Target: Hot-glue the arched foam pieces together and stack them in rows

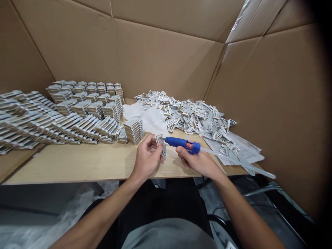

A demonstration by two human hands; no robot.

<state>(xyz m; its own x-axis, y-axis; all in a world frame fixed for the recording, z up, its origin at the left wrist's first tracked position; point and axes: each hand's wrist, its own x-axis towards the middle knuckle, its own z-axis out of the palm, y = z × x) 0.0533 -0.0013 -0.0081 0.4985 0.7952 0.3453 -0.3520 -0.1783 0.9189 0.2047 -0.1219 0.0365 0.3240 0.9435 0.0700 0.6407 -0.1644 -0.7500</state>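
Observation:
Between the thumb and fingers of my left hand [148, 155] is a small grey-and-white arched cutout piece [161, 146], tilted up over the table's front part. My right hand [195, 162] is closed around a blue hot glue gun [178, 142] with an orange part. Its nozzle points left and meets or nearly meets the upper edge of the piece. From the gun's rear a long translucent glue stick [241, 162] runs out to the right. Just left of my left hand stands a neat stack of similar pieces [134, 129].
Rows of stacked pieces [85, 107] and slanting rows of pieces [52, 124] fill the table's left side. A loose heap of cutouts [192, 114] lies back right on white paper [153, 119]. Cardboard walls [166, 55] enclose the wooden table [90, 162].

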